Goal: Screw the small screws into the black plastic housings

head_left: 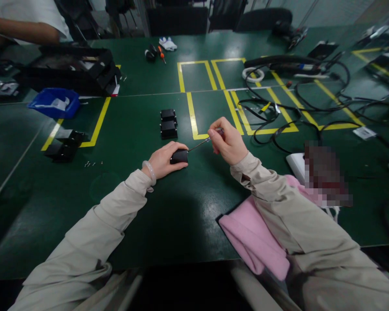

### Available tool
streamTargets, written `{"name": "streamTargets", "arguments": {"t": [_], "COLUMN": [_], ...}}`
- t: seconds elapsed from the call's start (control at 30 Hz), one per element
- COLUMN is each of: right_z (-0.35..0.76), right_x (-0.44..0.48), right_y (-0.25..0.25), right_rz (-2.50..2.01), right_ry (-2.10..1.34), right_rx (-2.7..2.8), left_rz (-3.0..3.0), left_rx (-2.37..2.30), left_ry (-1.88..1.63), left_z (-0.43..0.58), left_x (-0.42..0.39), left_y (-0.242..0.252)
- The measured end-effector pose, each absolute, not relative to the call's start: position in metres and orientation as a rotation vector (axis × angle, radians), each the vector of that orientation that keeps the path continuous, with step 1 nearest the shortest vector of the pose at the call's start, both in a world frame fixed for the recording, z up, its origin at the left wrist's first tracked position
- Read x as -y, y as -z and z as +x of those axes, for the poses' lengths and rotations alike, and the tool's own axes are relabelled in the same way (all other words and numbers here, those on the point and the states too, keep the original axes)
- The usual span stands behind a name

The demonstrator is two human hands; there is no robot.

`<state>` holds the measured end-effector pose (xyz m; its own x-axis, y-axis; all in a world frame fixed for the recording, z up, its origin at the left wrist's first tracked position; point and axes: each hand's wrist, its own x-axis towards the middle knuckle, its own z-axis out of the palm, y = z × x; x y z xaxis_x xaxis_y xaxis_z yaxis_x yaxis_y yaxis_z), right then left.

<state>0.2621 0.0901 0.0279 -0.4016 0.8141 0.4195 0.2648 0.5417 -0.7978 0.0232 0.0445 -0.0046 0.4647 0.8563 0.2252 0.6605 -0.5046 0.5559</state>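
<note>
My left hand is closed around a small black box on the green table. In my right hand is a screwdriver, its handle mostly hidden by my fingers. The thin metal shaft slants down to the left, and its tip meets the right end of the box. Just beyond, two similar black boxes stand one behind the other. Left of my left hand, several small screws lie loose, with more black boxes behind them.
A blue bin and black trays stand at the left, near another person's arm. Black cables sprawl over the right side. A pink cloth lies under my right forearm. Yellow tape marks the green table.
</note>
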Motion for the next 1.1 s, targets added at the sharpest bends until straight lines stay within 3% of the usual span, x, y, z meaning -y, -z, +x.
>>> {"name": "streamTargets", "arguments": {"t": [0.6, 1.1], "right_z": [0.2588, 0.2582], "right_x": [-0.0907, -0.0862], "right_y": [-0.0279, -0.0320], "right_rz": [-0.873, -0.885], "right_ry": [-0.912, -0.779], "right_rx": [1.878, 1.941], "left_rz": [2.315, 2.317], "left_rx": [-1.285, -1.286], "left_ry": [-0.680, -0.679], "left_z": [0.0247, 0.0246], "left_x": [-0.0440, -0.0444], "left_y": [0.0031, 0.0040]}}
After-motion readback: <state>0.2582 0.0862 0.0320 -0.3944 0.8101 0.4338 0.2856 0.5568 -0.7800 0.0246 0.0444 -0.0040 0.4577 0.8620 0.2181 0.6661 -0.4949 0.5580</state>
